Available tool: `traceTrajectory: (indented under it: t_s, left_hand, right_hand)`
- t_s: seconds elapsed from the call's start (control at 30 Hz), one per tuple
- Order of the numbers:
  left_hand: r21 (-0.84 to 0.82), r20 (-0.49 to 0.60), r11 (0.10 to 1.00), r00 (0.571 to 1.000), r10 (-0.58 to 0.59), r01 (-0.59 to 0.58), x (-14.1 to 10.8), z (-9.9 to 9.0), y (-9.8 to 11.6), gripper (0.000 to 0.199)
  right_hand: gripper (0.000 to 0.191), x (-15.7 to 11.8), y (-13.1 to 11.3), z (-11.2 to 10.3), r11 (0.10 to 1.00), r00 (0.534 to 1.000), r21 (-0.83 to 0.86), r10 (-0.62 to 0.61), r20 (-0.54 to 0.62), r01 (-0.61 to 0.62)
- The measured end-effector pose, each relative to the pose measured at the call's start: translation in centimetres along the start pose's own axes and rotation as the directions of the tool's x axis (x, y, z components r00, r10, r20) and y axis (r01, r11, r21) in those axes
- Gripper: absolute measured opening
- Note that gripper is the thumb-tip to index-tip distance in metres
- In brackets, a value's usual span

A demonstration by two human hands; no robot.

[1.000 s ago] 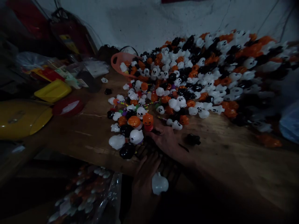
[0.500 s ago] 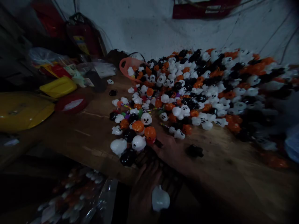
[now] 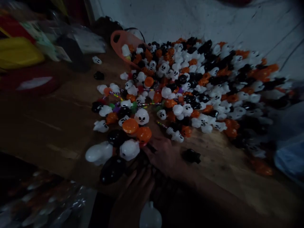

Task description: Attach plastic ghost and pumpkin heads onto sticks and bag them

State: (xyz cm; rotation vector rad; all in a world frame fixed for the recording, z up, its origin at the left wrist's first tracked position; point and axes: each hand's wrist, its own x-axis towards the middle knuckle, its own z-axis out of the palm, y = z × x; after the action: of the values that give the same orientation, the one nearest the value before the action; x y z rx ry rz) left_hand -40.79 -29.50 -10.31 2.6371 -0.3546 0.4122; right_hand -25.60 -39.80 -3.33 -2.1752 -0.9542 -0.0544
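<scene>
My left hand (image 3: 139,188) lies near the table's front edge, fingers stretched forward over dark, dim shapes I cannot make out. Beside its wrist is a white rounded toy piece (image 3: 150,216), cut by the bottom of the view. Just beyond, my right hand (image 3: 162,155) has bent fingers, their tips in shadow; what they hold, if anything, is hidden. Close to those fingers is an orange pumpkin figure (image 3: 144,134) with a red base; contact is unclear. Left of the hands sit a white figure (image 3: 129,149), a shiny black one (image 3: 112,170) and another orange one (image 3: 130,126).
A large heap of white ghost, orange and black figures (image 3: 201,79) covers the table's back and right. An orange basket (image 3: 116,47) lies in it. One black figure (image 3: 191,156) is right of my hands. Bagged figures (image 3: 42,202) are below the table's left edge.
The view has moved closer and tilted down, so most things sit larger and further left. My hands stay beside the same orange pumpkin figure, in much the same pose.
</scene>
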Motion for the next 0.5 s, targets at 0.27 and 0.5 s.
traceTrajectory:
  t_s: [0.27,0.5]
  left_hand:
    - [-0.042,-0.275,0.995,0.959,0.071,-0.086,0.3,3.0,-1.6,0.04]
    - [-0.007,-0.166,0.983,0.97,0.177,-0.181,0.9,-1.6,-0.7,0.041]
  right_hand:
    - [0.013,0.2,-0.7,0.1,0.992,0.996,-0.101,0.081,0.043,-0.077]
    - [0.024,0.3,-0.8,-3.1,0.993,0.999,-0.12,0.0,0.037,0.004]
